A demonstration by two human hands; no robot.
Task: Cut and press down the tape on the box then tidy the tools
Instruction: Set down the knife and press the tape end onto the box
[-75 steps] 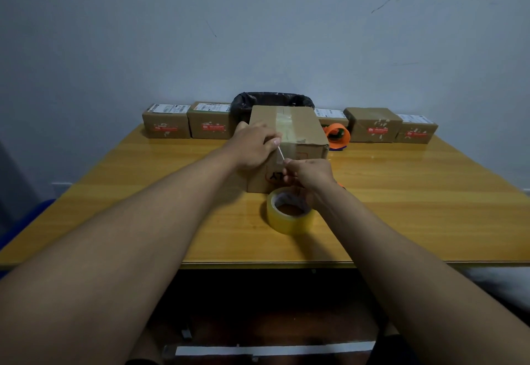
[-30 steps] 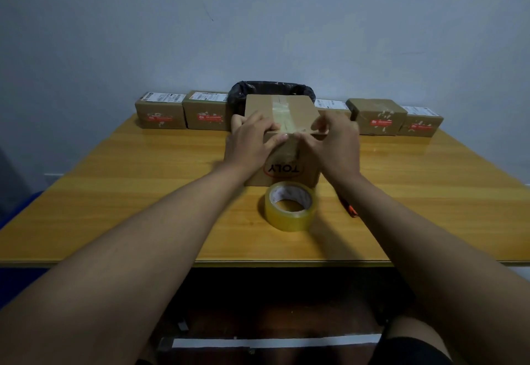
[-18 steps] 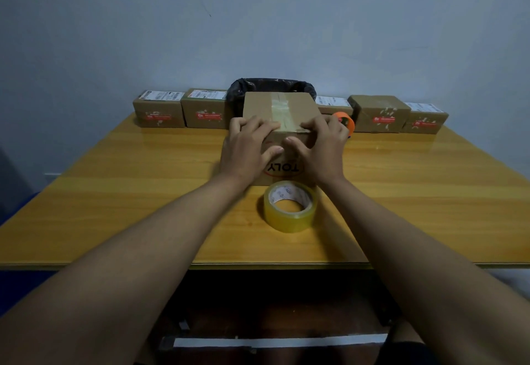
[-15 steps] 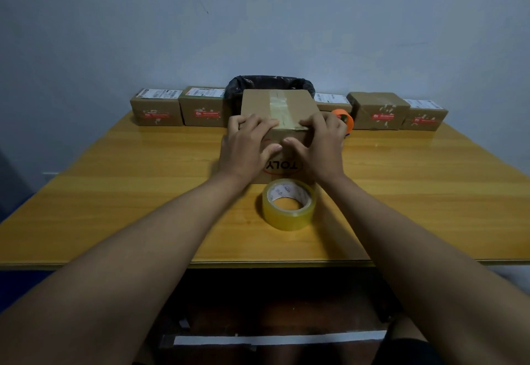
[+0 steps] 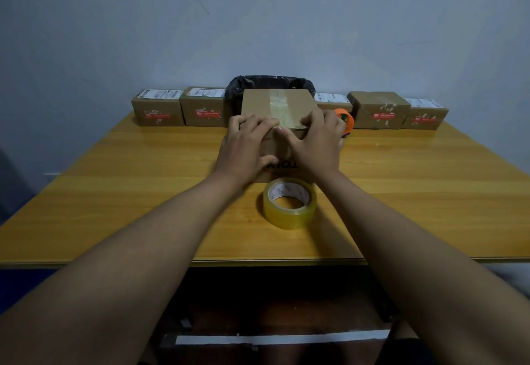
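A brown cardboard box (image 5: 295,100) stands mid-table with a strip of clear tape (image 5: 279,108) running over its top and down the front face. My left hand (image 5: 246,146) and my right hand (image 5: 315,143) lie flat against the box's near top edge, either side of the tape. The fingers rest on top and the thumbs press on the front face; neither hand holds anything. A roll of clear tape (image 5: 289,204) lies flat on the table just in front of the box. No cutting tool shows; my right forearm covers that stretch of table.
An orange tape dispenser (image 5: 345,116) peeks out behind my right hand. A black-lined bin (image 5: 269,83) stands behind the box. Small labelled cartons line the back edge, left (image 5: 157,110) and right (image 5: 378,109). The wooden table (image 5: 129,178) ends near my elbows.
The right hand left the tape near the roll and came up onto the box beside the left hand. Both hands have since slid a little along the near top edge, thumbs moving over the front face.
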